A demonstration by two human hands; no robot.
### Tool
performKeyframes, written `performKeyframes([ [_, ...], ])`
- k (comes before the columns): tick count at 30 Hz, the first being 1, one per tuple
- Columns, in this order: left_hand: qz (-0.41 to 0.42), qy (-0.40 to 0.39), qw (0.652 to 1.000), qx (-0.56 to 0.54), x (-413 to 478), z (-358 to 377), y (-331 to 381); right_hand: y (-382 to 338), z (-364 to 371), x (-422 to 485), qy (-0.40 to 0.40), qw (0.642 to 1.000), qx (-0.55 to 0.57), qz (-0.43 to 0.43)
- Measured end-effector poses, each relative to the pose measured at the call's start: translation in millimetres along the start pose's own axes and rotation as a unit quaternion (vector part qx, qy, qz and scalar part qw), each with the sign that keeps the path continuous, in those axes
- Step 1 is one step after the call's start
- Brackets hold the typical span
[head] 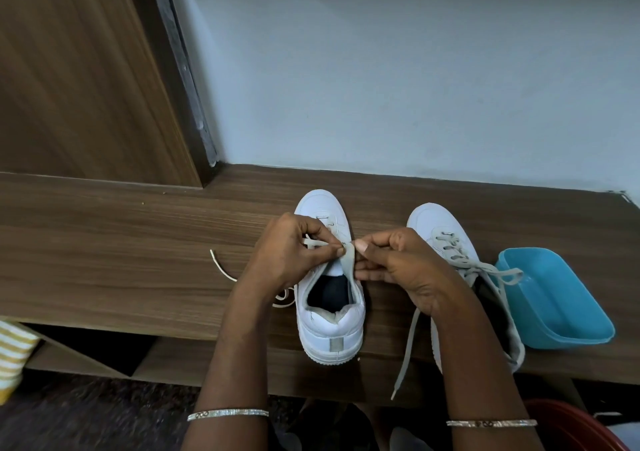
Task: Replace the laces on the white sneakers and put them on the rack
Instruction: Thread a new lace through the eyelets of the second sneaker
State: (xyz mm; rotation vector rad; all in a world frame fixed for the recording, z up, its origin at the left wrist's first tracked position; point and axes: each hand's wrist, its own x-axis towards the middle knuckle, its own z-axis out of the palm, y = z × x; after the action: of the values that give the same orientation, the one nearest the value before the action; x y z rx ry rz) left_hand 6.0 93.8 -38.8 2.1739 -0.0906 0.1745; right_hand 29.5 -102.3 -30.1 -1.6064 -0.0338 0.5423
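On the wooden shelf [138, 243] the sneaker [330, 329] you are lacing sits heel-first near the front edge, so a hard tug toward you could drag it off, and the laced sneaker [429, 218] beside it trails a loose end [405, 353] your right forearm [471, 364] might snag. Your left hand [284, 253] and right hand [398, 263] both pinch the grey lace [347, 260] over the tongue [336, 270]; if it twists there, it will seat kinked.

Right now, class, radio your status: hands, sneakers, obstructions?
Left hand and right hand both pinch flat grey lace over left white sneaker, partly laced. Right white sneaker laced, ends loose. Blue plastic tub beside it, clear of hands.
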Motion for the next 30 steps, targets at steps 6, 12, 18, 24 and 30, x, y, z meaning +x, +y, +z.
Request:
performKeyframes([
  [6,0.043,0.024,0.999,-0.007,1,0,-5,1,11,3,0.040,0.998,-0.041,-0.029],
  [12,-0.016,0.045,0.991,0.127,-10,-17,-1,-3,14,5,0.098,0.993,-0.051,-0.035],
  [18,-0.098,-0.048,0.989,0.098,-18,-28,-21,-18,-5,-2,0.087,0.923,0.373,-0.033],
  [24,-0.102,-0.102,0.989,-0.026,-17,-27,-36,-21,-40,-10,0.148,0.922,0.347,-0.086],
  [30,-0.125,-0.108,0.981,-0.104,-16,-26,-45,-27,-36,-22,0.220,0.959,-0.104,-0.144],
])
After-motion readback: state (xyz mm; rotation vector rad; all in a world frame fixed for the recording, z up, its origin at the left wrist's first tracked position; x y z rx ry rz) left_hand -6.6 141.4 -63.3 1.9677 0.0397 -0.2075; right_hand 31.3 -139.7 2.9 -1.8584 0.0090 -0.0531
